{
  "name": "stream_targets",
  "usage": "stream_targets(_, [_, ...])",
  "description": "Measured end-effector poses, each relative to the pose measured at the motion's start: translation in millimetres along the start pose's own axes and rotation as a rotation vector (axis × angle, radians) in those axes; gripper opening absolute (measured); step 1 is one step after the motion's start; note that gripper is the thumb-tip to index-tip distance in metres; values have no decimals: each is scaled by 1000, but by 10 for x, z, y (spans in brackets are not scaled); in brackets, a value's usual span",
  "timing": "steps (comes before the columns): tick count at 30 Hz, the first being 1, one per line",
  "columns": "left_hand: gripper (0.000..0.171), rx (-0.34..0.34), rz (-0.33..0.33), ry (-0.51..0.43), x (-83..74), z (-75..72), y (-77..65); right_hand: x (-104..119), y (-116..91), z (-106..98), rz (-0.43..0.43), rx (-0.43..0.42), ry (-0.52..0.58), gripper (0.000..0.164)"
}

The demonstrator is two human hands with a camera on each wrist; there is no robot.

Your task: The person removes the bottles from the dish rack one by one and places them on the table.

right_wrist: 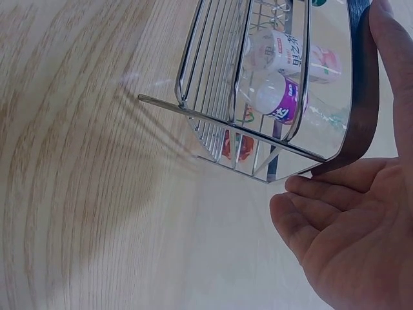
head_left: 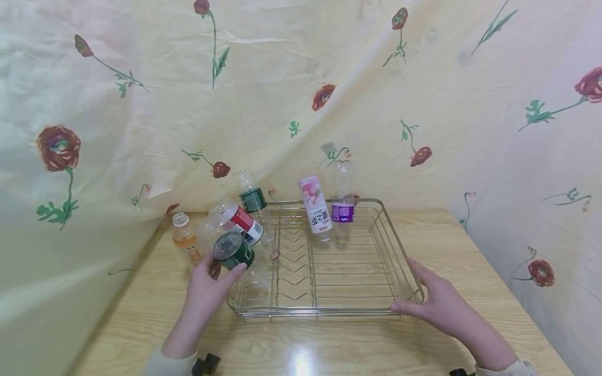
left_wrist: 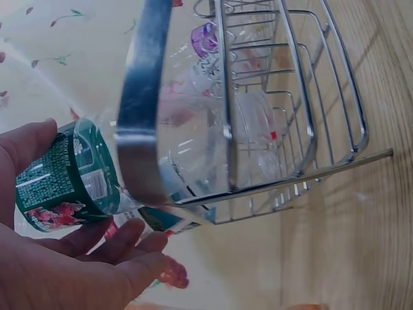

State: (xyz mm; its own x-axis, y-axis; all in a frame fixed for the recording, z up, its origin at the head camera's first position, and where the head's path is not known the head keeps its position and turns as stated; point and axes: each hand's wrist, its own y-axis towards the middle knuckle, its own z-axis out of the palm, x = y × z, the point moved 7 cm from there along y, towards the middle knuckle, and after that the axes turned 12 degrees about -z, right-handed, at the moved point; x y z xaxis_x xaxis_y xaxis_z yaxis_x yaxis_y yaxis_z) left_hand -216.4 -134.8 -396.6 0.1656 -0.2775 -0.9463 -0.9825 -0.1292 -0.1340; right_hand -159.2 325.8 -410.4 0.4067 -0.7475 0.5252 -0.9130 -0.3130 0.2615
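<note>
Fingers of left hand (head_left: pixel 210 284), lower left of centre, curled around clear plastic bottle with dark green label (head_left: pixel 240 254), held tilted at silver wire rack's (head_left: pixel 329 312) left end. Bottle probably light, thin-walled, slippery; grip the label gently. Right hand (head_left: pixel 441 303), lower right, grips rack's near corner, thumb in front.

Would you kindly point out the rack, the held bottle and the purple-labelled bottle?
Rack (left_wrist: pixel 139 116): left wrist view, its broad rim.
Held bottle (left_wrist: pixel 61 181): left wrist view, green label.
Purple-labelled bottle (head_left: pixel 343 212): head view, its label.
</note>
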Motion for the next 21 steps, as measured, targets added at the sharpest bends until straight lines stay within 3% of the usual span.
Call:
stream_targets(13, [75, 22, 142, -50, -187, -13, -154, 37, 9, 5, 10, 15, -9, 117])
stream_targets(21, [71, 34, 176, -61, -278, 11, -211, 50, 2, -6, 5, 7, -5, 117])
